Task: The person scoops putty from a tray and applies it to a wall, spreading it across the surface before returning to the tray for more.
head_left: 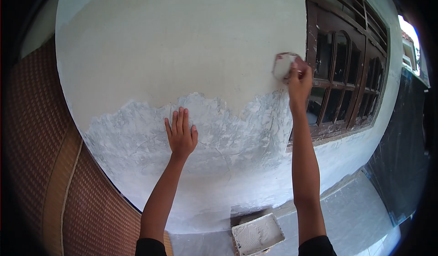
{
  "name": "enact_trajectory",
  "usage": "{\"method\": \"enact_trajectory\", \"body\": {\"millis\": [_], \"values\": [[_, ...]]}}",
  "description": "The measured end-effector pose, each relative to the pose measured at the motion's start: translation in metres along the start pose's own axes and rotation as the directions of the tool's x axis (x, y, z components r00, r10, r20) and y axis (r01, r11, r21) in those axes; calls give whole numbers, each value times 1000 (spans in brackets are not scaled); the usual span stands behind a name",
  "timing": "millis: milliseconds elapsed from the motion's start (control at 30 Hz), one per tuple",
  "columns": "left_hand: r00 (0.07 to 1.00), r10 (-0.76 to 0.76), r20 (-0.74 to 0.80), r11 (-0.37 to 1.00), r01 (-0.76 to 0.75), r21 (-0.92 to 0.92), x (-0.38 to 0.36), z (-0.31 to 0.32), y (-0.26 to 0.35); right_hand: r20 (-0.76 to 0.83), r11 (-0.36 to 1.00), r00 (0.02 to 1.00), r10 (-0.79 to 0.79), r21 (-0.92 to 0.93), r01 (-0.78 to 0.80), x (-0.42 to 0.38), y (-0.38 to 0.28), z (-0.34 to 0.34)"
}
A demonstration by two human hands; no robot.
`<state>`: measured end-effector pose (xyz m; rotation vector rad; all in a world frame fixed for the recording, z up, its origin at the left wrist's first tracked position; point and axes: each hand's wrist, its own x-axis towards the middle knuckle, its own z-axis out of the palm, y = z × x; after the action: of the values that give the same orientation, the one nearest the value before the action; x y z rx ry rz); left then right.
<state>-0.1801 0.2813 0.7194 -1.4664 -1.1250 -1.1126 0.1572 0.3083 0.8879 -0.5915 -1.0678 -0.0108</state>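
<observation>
My left hand [181, 133] lies flat against the wall [196, 50], fingers spread, on the rough white-grey patchy part. Higher up on the right, my right hand [299, 80] grips a reddish-brown sanding pad [284, 66] with a pale, whitish face. The pad is at the smooth beige part of the wall, just left of the window frame, and looks slightly blurred. Whether it is pressed fully flat cannot be made out.
A brown wooden window [340, 69] with dark panes is on the right. Below stands a tray [258, 234] of white paste on the grey floor [344, 217]. Woven brown panels [98, 199] line the left, and a dark sheet [399, 151] hangs at the far right.
</observation>
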Motion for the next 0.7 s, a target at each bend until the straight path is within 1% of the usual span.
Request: {"method": "enact_trajectory", "body": {"millis": [33, 100, 133, 167, 200, 233, 300, 333, 367, 433, 467, 500, 533, 567, 600, 633, 667, 700], "values": [[1000, 5, 14, 1000, -5, 8, -1, 0, 1, -56, 999, 998, 15, 47, -12, 2, -2, -4], [1000, -6, -2, 1000, 6, 7, 0, 1, 0, 171, 992, 982, 82, 83, -98, -18, -13, 7], [1000, -16, -15, 1000, 16, 3, -1, 1, 1, 272, 989, 960, -65, 145, 26, -35, -14, 18], [1000, -17, -13, 1000, 17, 2, -2, 1, 1, 381, 994, 918, -106, 57, 91, -50, -25, 26], [1000, -12, -11, 1000, 12, -4, -2, 1, 0, 477, 983, 861, -177, 48, 175, -61, -28, 29], [1000, -6, -10, 1000, 6, -8, -2, 1, -1, 526, 924, 828, -193, -187, 333, -62, -24, 29], [1000, -4, -2, 1000, 4, -4, -2, 0, -1, 340, 961, 925, -170, -150, 231, -44, 1, 23], [1000, -6, 2, 1000, 6, 1, -1, 0, -1, 195, 998, 980, -49, -40, 58, -32, 2, 15], [1000, -9, -4, 1000, 9, 3, -1, 0, 0, 57, 998, 998, 0, -67, 3, -20, 2, 3], [1000, -15, -8, 1000, 15, 4, -1, 1, 1, -30, 997, 999, 31, 74, -29, -14, -7, -5], [1000, -14, -10, 1000, 15, 5, -1, 1, 1, 119, 993, 992, 48, 99, -60, -22, -9, -1], [1000, -12, -14, 1000, 12, 6, 0, 1, 0, 265, 989, 962, 59, 117, -93, -36, -21, 10], [1000, -10, -14, 1000, 10, 6, -1, 1, 1, 375, 995, 922, -98, 56, 82, -50, -13, 21], [1000, -9, -10, 1000, 9, 3, -2, 1, 1, 522, 977, 828, -204, 54, 207, -62, -28, 28], [1000, -9, -6, 1000, 9, 2, -1, 1, 0, 570, 942, 788, -234, -68, 329, -65, -31, 29], [1000, -8, -3, 1000, 8, 2, -1, 0, -2, 620, 876, 743, -252, -179, 447, -67, -33, 30], [1000, -5, -3, 1000, 5, 6, -2, 0, -2, 469, 933, 855, -221, -153, 325, -60, -19, 31], [1000, -9, 0, 1000, 9, 4, -2, 1, -1, 309, 973, 937, -166, -101, 206, -47, -2, 28]]}}
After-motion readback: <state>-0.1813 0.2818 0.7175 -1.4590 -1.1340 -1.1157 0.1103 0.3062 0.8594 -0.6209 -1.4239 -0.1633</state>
